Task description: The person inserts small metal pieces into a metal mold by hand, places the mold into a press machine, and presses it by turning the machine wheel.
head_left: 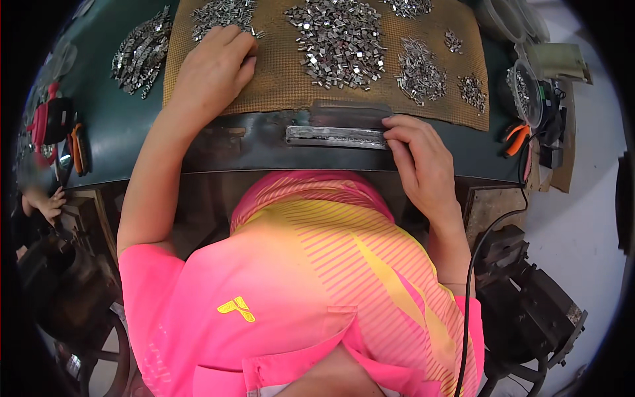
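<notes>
My left hand point(213, 71) rests at the near edge of a pile of small shiny metal pieces point(225, 12) on a brown textured mat point(272, 83). Its fingers are curled together, and whatever lies between the fingertips is hidden. A narrow metal channel-shaped bar point(334, 137) lies along the near edge of the dark green table. Its right end sits between the thumb and fingers of my right hand point(426, 159). Just behind the bar is a flat dark block point(349, 112), close to my right fingertips.
A large heap of small metal blocks point(338, 43) and smaller piles of pins point(420, 71) cover the mat. Linked metal strips point(141, 53) lie at left. Orange-handled pliers point(516, 139) and a clear tub point(526, 92) stand right. A black cable point(471, 264) hangs past my right arm. Another person's hand point(49, 205) shows far left.
</notes>
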`<state>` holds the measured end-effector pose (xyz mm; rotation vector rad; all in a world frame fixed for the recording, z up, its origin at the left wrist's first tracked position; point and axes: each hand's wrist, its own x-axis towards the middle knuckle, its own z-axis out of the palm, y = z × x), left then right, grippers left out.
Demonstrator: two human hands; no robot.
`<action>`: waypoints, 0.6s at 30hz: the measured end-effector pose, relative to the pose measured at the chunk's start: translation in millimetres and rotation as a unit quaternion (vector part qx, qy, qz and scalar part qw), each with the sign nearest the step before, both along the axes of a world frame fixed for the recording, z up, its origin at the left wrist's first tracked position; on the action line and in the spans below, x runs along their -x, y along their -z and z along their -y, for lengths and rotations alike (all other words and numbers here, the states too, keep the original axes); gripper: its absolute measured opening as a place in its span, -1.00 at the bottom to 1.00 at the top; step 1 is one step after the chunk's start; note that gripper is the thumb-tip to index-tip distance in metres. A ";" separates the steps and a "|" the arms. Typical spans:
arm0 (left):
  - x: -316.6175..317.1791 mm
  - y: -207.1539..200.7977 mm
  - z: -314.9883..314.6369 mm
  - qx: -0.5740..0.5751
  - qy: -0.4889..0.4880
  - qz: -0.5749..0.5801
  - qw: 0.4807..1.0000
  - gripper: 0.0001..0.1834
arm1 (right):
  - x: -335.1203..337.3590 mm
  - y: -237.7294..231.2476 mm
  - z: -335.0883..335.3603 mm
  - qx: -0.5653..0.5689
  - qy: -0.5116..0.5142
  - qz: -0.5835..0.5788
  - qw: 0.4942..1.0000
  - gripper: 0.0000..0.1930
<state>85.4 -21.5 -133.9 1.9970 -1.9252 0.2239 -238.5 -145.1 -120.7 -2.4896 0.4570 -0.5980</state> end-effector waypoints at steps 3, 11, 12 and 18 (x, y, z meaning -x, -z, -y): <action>2.1 -2.0 0.5 -0.009 0.000 0.013 1.000 -0.86 | 2.3 4.6 -1.5 0.005 -0.003 0.008 1.000 -0.82; 8.2 5.1 -2.1 0.025 -0.020 0.059 0.998 -0.85 | -2.6 4.2 -7.9 0.091 0.001 0.006 0.996 -0.81; 9.0 6.2 -1.9 0.032 -0.021 0.050 0.998 -0.87 | -3.4 1.5 -10.1 0.111 0.002 0.002 0.994 -0.82; 9.2 9.1 -1.9 0.049 -0.019 0.043 0.998 -0.88 | -0.9 0.7 -10.4 0.098 0.002 0.009 0.995 -0.82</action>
